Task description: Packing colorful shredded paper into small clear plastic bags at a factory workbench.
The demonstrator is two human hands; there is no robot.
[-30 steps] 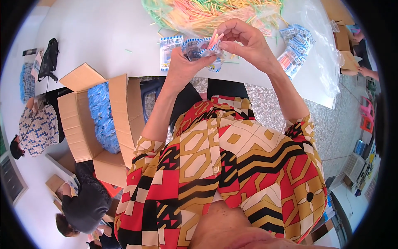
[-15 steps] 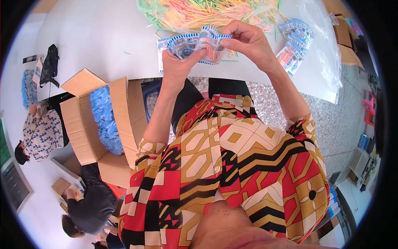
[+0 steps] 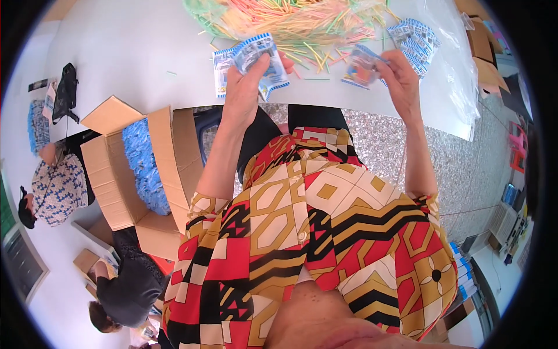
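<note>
My left hand [image 3: 245,87] grips blue-and-white plastic packets [image 3: 256,49], fanned apart above the white table, with the thumb lying on the front one. To the right, my right hand [image 3: 401,80] pinches a single packet [image 3: 361,68] by its edge. That packet is blurred, and something orange-pink shows through its clear part. Just beyond it lies an overlapping row of similar packets [image 3: 419,43]. Ahead of both hands spreads a heap of thin pink, yellow and green sticks [image 3: 308,20] on clear plastic, with several loose sticks on the near side.
An open cardboard box [image 3: 110,174] holding many blue packets [image 3: 145,168] stands left of me below the table [image 3: 133,64]. Clear plastic sheeting [image 3: 450,70] covers the table's right end. Two people [image 3: 61,186] work at the left, one in black [image 3: 131,291]. Another carton [image 3: 482,52] is far right.
My hands have parted. The right has moved right and down with one packet toward the row, while the left keeps the others, now turned and fanned.
</note>
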